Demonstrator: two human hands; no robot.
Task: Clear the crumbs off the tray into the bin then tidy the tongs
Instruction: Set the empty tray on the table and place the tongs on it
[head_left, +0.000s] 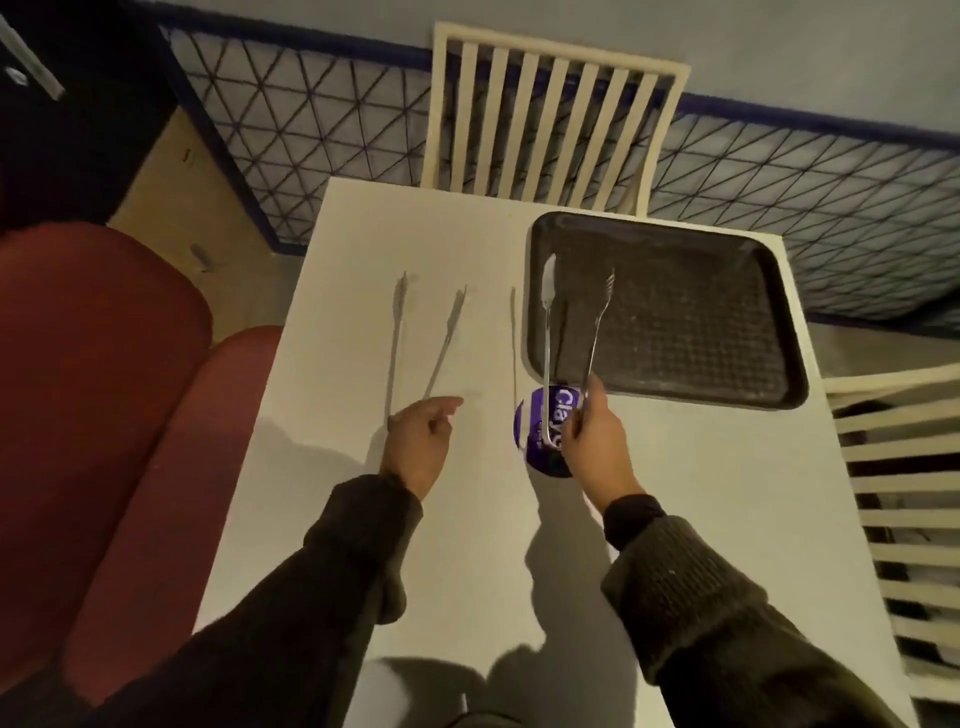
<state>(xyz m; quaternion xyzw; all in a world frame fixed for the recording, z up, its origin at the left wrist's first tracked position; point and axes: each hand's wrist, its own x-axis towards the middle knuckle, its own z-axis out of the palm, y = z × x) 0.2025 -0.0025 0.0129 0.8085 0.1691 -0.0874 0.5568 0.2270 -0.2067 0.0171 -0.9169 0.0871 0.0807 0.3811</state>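
Tongs (548, 332) in my right hand (592, 436) — tips over the tray (701, 312)
Right hand pinches the hinge end, the tongs' arms spread above the tray's left part; my left hand (421, 441) hangs loose, holding nothing, over the white table (467, 545) — well left of the tray.

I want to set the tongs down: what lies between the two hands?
In the head view, bare table, then a purple round disc by the right hand holding tongs.

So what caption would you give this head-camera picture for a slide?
Right hand holds tongs over the dark tray; left hand by a second pair lying on the white table.
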